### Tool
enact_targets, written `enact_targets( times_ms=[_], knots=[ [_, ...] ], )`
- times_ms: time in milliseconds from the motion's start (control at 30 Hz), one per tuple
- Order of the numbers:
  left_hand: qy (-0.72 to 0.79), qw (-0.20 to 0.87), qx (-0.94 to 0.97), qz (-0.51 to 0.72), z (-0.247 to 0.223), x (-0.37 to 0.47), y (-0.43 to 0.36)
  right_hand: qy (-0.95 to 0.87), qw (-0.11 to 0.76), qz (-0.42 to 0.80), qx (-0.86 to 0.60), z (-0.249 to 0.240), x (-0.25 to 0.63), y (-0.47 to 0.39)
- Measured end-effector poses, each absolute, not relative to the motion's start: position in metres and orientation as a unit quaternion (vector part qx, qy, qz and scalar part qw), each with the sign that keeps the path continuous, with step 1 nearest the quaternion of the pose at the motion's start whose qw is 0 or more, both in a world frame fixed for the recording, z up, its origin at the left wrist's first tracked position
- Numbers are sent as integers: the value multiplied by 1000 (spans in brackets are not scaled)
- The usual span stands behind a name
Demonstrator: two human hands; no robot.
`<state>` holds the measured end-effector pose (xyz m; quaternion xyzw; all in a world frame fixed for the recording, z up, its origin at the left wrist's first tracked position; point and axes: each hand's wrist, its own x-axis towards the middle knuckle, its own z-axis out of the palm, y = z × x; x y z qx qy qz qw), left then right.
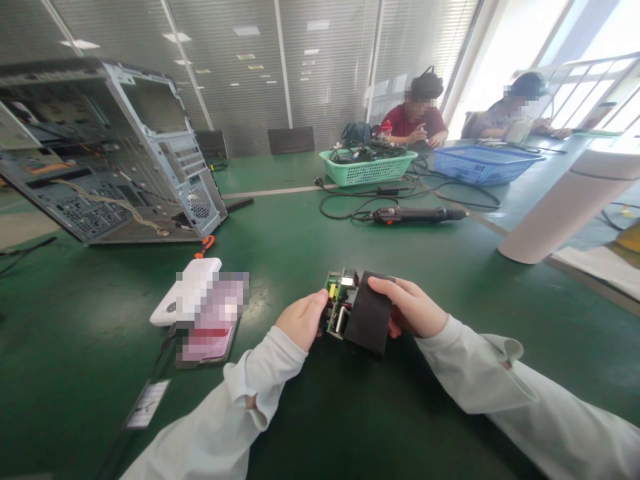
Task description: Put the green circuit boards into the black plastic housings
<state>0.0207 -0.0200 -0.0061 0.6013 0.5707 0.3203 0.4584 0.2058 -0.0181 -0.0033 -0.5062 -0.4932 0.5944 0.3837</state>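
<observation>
Between my two hands, above the green table, is a small electronic unit partly inside a black housing. My left hand (305, 319) grips the green circuit board (336, 303), which carries a yellow component and several other parts, at its left edge. Around the right side of the black housing (369, 313) my right hand (413, 307) is closed, with the thumb on its top face. The board sticks out of the housing's left end; whether the two are still joined inside is hidden.
An open computer case (200, 200) stands at the left. Nearer lie a white power bank (193, 287) and a phone (225, 333). Beyond my hands are a black electric screwdriver (420, 215), a green basket (370, 172) of cables, a blue basket (480, 167) and a pale cylinder (565, 207). Two people sit behind.
</observation>
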Motion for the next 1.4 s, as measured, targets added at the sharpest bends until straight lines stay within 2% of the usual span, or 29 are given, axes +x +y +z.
enact_targets(
  times_ms=[167, 333, 533, 700, 767, 833, 967, 1067, 1133, 1267, 1400],
  knots=[
    [580, 603, 385, 389, -7, 19, -3, -304, 381, 696, -527, 16, 205, -16],
    [499, 681, 302, 442, -8, 9, 5, -176, 404, 780, -445, 29, 198, -25],
    [498, 677, 277, 466, 2, 9, -1, -140, 332, 855, -372, 19, 200, -28],
    [481, 684, 285, 470, 5, 11, -3, -185, 324, 856, -359, 13, 200, -28],
    [482, 682, 281, 473, 6, 11, -3, -265, 342, 817, -381, 9, 200, -27],
    [486, 679, 271, 478, 8, 12, -3, -385, 398, 729, -402, 3, 200, -27],
    [482, 682, 252, 489, 8, 12, -1, -629, 480, 424, -440, -6, 202, -29],
    [487, 676, 239, 499, 4, 11, 2, -742, 472, 177, -442, -6, 202, -32],
    [496, 670, 232, 502, 3, 12, 3, -778, 464, 71, -417, -3, 202, -33],
    [506, 668, 230, 495, 8, 13, 0, -804, 456, -10, -382, 1, 202, -36],
    [477, 668, 251, 514, 9, 14, -5, -803, 437, 10, -404, 6, 207, -49]
  ],
)
